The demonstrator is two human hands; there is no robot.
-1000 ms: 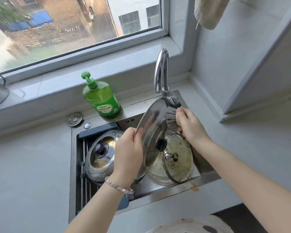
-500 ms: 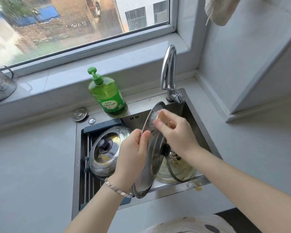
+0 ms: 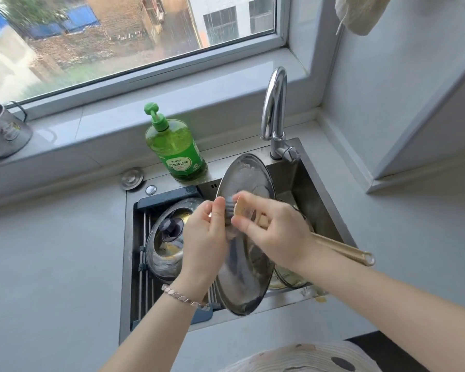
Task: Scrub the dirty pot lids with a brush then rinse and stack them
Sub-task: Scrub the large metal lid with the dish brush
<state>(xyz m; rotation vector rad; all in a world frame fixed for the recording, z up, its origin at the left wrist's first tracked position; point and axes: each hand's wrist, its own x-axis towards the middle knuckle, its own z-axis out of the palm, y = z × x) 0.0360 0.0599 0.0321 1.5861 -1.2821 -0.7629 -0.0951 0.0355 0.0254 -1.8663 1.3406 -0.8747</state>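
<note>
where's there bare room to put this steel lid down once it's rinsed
Bare counter lies left of the sink, below the soap bottle and drain plug. More bare counter lies right of the sink. The basin is crowded: a lid on the rack, the steel lid and a glass lid.

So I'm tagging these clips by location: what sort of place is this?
Most likely a home kitchen: a small stainless steel sink with a chrome gooseneck tap, a green pump bottle of dish soap, and steel pot lids being scrubbed under a window.
</note>
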